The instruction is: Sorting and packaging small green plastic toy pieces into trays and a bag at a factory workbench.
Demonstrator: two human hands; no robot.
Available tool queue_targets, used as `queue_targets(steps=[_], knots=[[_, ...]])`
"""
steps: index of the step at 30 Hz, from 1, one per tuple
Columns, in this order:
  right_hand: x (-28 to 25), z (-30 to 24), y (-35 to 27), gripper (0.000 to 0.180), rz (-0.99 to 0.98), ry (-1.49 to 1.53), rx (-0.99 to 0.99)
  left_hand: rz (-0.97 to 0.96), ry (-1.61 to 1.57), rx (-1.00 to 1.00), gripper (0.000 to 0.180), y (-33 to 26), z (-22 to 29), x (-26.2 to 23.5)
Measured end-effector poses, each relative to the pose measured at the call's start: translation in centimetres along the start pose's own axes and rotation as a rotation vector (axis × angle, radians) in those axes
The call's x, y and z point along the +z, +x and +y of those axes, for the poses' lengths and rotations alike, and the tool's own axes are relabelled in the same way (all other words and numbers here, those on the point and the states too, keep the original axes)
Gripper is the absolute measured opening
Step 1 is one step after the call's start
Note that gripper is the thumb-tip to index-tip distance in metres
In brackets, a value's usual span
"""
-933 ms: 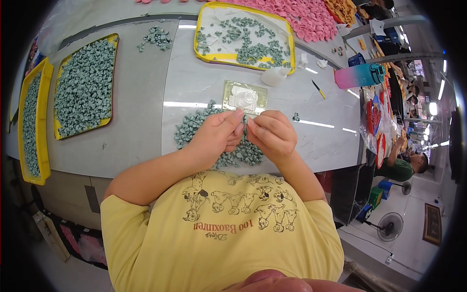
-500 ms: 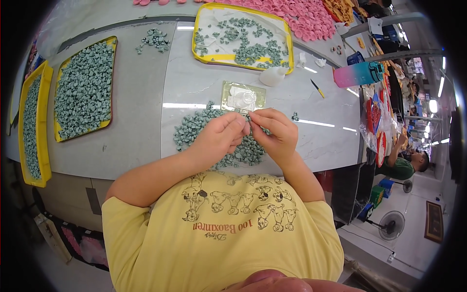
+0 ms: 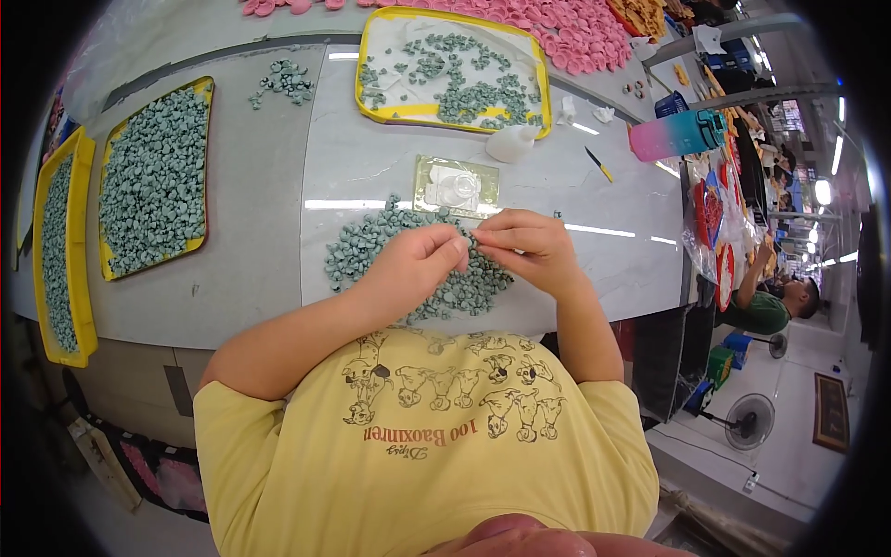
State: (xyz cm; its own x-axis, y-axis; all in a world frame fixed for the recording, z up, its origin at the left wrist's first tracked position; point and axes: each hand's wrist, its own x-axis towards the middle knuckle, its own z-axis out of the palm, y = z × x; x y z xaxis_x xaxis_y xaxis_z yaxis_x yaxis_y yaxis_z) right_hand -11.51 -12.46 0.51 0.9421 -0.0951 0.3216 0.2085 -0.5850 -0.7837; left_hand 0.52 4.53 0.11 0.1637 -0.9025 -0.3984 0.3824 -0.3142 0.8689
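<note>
A loose pile of small grey-green pieces (image 3: 357, 246), like little moulded buds, lies on the table in front of me. Over its near right part, my left hand (image 3: 419, 263) is closed, thumb pressed against curled fingers. Close beside it, my right hand (image 3: 536, 249) pinches with thumb and forefinger, its tips almost meeting the left fingertips. Whatever sits between the fingers is too small and too covered to make out. Just beyond the hands lies a flat greenish pad (image 3: 432, 174) with a round white dish (image 3: 459, 188) on it.
Beyond stand a white squeeze bottle (image 3: 512, 145) and a yellow-rimmed tray (image 3: 360, 70) of green pieces. Fuller yellow trays (image 3: 206, 139) are at left. A yellow-and-black knife (image 3: 599, 165) and a pink-to-teal bottle (image 3: 673, 136) lie right. Pink pieces (image 3: 575, 37) are heaped at the back.
My hands have drawn slightly apart at the fingertips and the right hand has dropped a little nearer the pile. The whole view has shifted slightly.
</note>
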Motion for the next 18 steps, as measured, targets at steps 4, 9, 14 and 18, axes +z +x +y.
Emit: queue_targets(steps=[4,9,14,18], knots=[[-3.2,1.5,-1.0,0.016,0.064,-0.185,0.340,-0.006,0.026,-0.074,0.018,0.2,-0.3,-0.1],[-6.1,3.4,-2.9,0.016,0.150,-0.622,0.735,0.036,-0.296,0.052,0.017,0.2,-0.2,0.0],[-5.5,4.5,-3.2,0.017,0.064,-0.627,0.853,0.143,-0.412,0.145,0.027,0.8,0.3,1.0],[-5.0,4.2,-2.9,0.015,0.142,-0.570,0.782,0.166,-0.522,0.055,0.025,0.5,0.6,0.9]])
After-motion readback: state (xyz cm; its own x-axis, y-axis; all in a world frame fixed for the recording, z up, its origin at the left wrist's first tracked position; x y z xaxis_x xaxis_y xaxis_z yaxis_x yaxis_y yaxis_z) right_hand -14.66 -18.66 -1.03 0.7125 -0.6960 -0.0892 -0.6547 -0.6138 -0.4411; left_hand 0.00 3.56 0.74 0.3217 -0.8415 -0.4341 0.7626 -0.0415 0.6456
